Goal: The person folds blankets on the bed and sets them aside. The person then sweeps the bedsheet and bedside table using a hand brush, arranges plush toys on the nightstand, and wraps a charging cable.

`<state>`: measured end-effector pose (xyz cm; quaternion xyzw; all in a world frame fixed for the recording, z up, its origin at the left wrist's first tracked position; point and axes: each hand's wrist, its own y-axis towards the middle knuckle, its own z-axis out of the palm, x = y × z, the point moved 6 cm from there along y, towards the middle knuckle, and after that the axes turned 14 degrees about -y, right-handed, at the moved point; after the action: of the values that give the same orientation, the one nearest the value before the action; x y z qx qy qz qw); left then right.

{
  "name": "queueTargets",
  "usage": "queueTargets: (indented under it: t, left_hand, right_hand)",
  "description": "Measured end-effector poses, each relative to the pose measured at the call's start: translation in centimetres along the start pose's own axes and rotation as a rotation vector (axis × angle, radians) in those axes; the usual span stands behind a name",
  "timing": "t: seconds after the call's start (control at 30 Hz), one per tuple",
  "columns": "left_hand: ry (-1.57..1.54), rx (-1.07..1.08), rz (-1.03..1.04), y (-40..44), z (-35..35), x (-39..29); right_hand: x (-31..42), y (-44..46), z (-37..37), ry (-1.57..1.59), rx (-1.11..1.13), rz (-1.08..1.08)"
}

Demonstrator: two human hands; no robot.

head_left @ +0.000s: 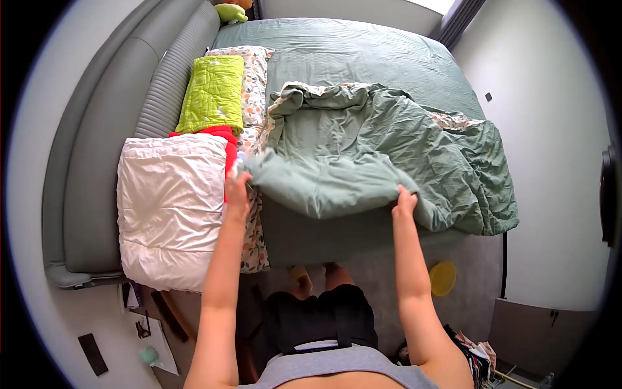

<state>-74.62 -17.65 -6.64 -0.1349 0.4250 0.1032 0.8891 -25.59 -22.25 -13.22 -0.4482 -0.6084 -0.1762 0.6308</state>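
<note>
A green duvet (pixel 447 172) with a patterned underside lies crumpled over the near half of the bed. My left hand (pixel 238 189) is closed on its near left corner, slightly blurred. Further right, my right hand (pixel 405 200) grips the same near edge. Between my hands the edge is lifted and billows above the mattress. Just left of my left hand lie a white quilted pillow (pixel 172 207) and a strip of red cloth (pixel 227 137) partly under it.
A lime green quilted pillow (pixel 212 94) rests on a patterned pillow (pixel 254 71) by the grey headboard (pixel 97 129). Pale green sheet (pixel 350 48) covers the mattress. On the floor are a yellow basin (pixel 443 279) and, lower right, a pile of clothes (pixel 476 356).
</note>
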Motion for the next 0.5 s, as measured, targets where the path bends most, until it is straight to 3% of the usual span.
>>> queueTargets:
  t: [0.07,0.13,0.23,0.27,0.4,0.47,0.5]
  left_hand:
    - [-0.230,0.100,0.132,-2.2,4.6,-8.4]
    - [-0.155,0.010,0.243,-6.1,3.0,-10.2]
    - [-0.036,-0.436,0.269,-8.9,-9.6,-3.5]
    - [0.020,-0.587,0.264,-10.5,-13.1,-1.8]
    - [0.484,-0.642,0.237,-13.6,-16.5,-0.1]
    - [0.739,-0.674,0.318,-13.8,-15.3,0.5]
    - [0.979,-0.593,0.229,-12.9,-17.2,1.8]
  right_hand:
    - [7.4,-4.2,-1.4,0.261,0.052,-0.109]
    - [7.7,-7.8,-3.0,0.306,0.070,-0.180]
    - [-3.4,-7.0,-4.4,0.216,0.078,-0.200]
    - [-6.9,-7.6,-4.9,0.099,0.067,-0.079]
    - [-14.4,-10.3,-4.8,-0.308,0.321,0.036]
    - [-18.5,-11.1,-5.1,-0.494,0.623,0.430]
    - [-19.8,-11.3,-5.5,-0.536,0.811,0.557]
